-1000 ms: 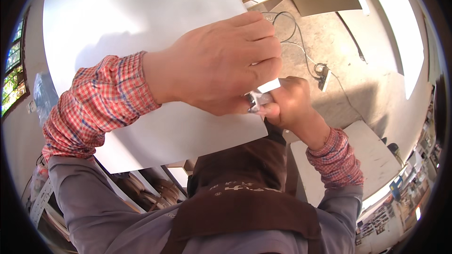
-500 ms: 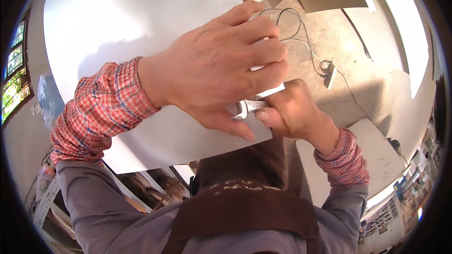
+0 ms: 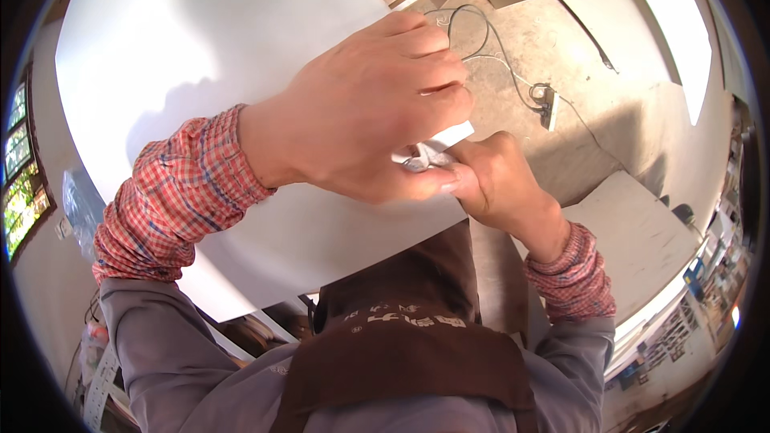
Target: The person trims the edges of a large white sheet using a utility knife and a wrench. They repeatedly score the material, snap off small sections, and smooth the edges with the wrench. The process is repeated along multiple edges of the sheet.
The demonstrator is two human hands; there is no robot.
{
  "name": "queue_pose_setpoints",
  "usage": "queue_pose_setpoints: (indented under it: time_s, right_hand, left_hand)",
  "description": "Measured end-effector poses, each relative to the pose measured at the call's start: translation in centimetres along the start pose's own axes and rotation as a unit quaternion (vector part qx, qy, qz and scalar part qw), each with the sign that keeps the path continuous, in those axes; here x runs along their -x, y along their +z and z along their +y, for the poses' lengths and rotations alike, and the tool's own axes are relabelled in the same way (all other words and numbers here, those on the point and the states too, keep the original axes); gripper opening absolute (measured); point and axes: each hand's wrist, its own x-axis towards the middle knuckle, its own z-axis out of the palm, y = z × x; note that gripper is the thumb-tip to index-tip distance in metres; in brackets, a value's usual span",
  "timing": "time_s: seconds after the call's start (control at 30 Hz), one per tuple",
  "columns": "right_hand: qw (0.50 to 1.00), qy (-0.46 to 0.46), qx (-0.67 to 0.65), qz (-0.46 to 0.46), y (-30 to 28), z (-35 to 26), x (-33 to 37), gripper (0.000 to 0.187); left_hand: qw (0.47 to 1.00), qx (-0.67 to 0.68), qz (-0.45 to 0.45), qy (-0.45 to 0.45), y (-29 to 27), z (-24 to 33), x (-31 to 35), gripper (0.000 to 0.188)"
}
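Note:
A large white board (image 3: pixel 265 248) lies in front of me, its right edge passing under the hands. My right hand (image 3: pixel 501 176) is closed round a shiny metal wrench (image 3: pixel 419 159), whose jaw end points left beneath my other palm. Over that same edge my left hand (image 3: pixel 377 104) is bent, knuckles up and fingers curled, its thumb reaching to the right thumb beside the wrench. Whatever its fingertips hold is hidden under the hand. A small white piece (image 3: pixel 451 136) shows between the two hands.
On the floor to the right, a power strip (image 3: pixel 549 108) lies with looping cables (image 3: pixel 488 28). A pale panel (image 3: pixel 634 232) is at lower right, and another white board (image 3: pixel 658 24) curves along the far right. A window (image 3: pixel 20 164) is at far left.
My left thumb has moved in from standing apart to the wrench and right thumb. The left fingers have curled tighter. The view has shifted slightly, and less of the wrench shows.

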Motion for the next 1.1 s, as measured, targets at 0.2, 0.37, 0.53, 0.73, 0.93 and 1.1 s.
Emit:
queue_pose_setpoints:
  time_s: [0.2, 0.37, 0.53, 0.73, 0.93, 1.1]
  right_hand:
    - [0.998, 0.001, 0.001, -0.065, -1.6, -0.4, -0.4, 0.056]
    - [0.991, 0.084, 0.072, 0.076, 1.8, 0.5, 0.5, 0.041]
    - [0.93, 0.201, -0.283, 0.117, 2.7, 1.3, 2.9, 0.055]
    - [0.969, 0.048, -0.24, -0.022, 3.9, 1.8, 2.1, 0.058]
    - [0.983, 0.041, -0.163, -0.076, 2.8, 1.4, 1.0, 0.058]
    - [0.967, 0.068, -0.185, -0.159, 1.2, 0.6, -0.1, 0.058]
  left_hand:
    - [1.0, 0.015, -0.02, 0.005, -0.2, 0.1, -0.1, 0.055]
    - [1.0, 0.005, 0.006, 0.003, 2.6, -2.3, 1.9, 0.053]
    - [0.994, 0.018, 0.091, -0.051, 3.1, -4.7, 1.0, 0.029]
    - [0.998, -0.04, 0.038, 0.028, 2.0, -5.4, 0.3, 0.017]
    - [0.997, -0.057, 0.036, 0.027, 1.8, -4.6, 0.4, 0.015]
    - [0.997, -0.08, 0.006, -0.019, 3.0, -3.9, 0.8, 0.021]
